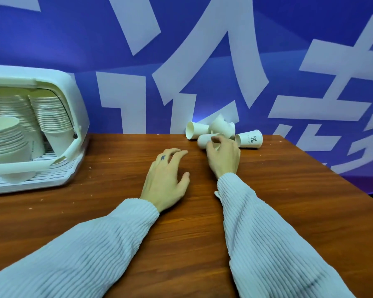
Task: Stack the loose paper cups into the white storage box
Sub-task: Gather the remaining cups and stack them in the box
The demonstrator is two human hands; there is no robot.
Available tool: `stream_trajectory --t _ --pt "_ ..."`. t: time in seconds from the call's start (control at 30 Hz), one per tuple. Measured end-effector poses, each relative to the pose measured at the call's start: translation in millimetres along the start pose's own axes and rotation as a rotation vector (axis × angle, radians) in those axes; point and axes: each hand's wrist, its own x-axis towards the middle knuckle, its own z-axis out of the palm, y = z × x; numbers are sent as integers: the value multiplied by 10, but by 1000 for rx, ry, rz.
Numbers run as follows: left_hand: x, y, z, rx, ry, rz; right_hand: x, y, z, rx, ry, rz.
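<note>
Several loose white paper cups lie on their sides at the far edge of the wooden table against the blue wall: one with its mouth toward me (195, 130), one tipped behind it (222, 125), and one printed with a percent sign (249, 139). My right hand (223, 154) curls its fingers round a fourth cup (205, 140) lying in front of the pile. My left hand (167, 177) rests flat on the table just left of it, fingers relaxed, holding nothing. The white storage box (73, 100) stands open at the left, with nested stacks of cups (52, 117) inside.
The brown wooden table (116, 168) runs from the box to the right edge, which slopes off toward the near right. A blue wall with large white characters (202, 61) backs the table. The box's slatted base (52, 173) juts forward.
</note>
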Motion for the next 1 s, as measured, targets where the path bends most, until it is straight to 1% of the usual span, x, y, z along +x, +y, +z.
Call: stream_trajectory --t 0.03,0.07,0.17,0.2,0.23,0.27,0.3,0.33,0.37,0.4,0.47,0.53,0.57,0.7,0.8,0.87,1.0 --pt "6 1 -10 19 18 -21 -61 -64 -37 121 21 -41" --pt "16 -6 -18 44 23 -49 -148 -136 -58 251 -5 -80" --pt "53 -52 -53 96 -71 -133 -435 -371 -15 592 -185 -149" --pt "55 -67 -60 100 -104 -158 -483 -437 23 649 -192 -146" --pt "54 -84 -59 98 -121 -185 -503 -496 44 653 -157 -151" --pt "52 -97 -63 93 -122 -208 -479 -508 73 588 -85 -160" --pt "48 -106 -70 87 -111 -221 -414 -474 102 473 20 -179" --pt "44 -114 -73 82 -101 -222 -322 -393 129 328 119 -201" --pt "42 -121 -72 74 -99 -216 -229 -301 136 164 163 -208" --pt "40 -124 -70 59 -103 -211 -130 -174 156 2 141 -200" --pt "42 -128 -64 26 -114 -217 6 28 174 -249 -23 -121" --pt "47 -133 -62 -3 -114 -227 70 138 214 -387 -144 -53" --pt "50 -135 -65 -16 -109 -234 76 155 225 -413 -158 -28" --pt "52 -122 -87 -57 -99 -285 27 117 204 -440 -45 -43" --pt "33 -108 -113 -102 -92 -306 -43 127 175 -423 -6 -51" --pt "21 -98 -136 -138 -74 -325 -90 125 118 -299 -10 -15" --pt "30 -44 -253 -208 -22 -328 -289 -47 -86 87 -13 105"
